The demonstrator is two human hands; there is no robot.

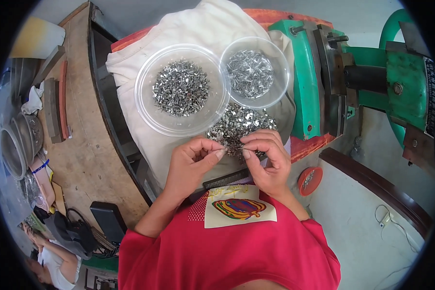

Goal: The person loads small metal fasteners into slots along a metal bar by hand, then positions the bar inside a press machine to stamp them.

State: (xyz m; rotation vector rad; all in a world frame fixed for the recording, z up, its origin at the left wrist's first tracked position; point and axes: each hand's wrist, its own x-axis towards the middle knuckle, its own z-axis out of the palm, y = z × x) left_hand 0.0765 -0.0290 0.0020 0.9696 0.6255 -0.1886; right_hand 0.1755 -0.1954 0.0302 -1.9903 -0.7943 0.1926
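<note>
My left hand [191, 162] is closed, thumb and forefinger pinched together over the near side of a heap of small shiny metal pieces [246, 120]. Beside it, my right hand [271, 162] also pinches with thumb and forefinger; a tiny thin metal piece seems to show at its fingertips. What each pinch holds is too small to name. Beyond the heap stand a wide clear plastic tub [144, 99] of short metal parts [181, 88] and a smaller clear bowl [285, 79] of slender pin-like pieces [250, 73]. A dark ridged strip [227, 179] lies near my shirt.
Cream cloth [179, 31] lies under the containers. A green machine [302, 79] stands close on the right, with a red bowl [310, 187] of metal bits below it. At left is a wooden table [75, 164] with bars, basins and a black box [108, 221]. Another person [63, 266] is at lower left.
</note>
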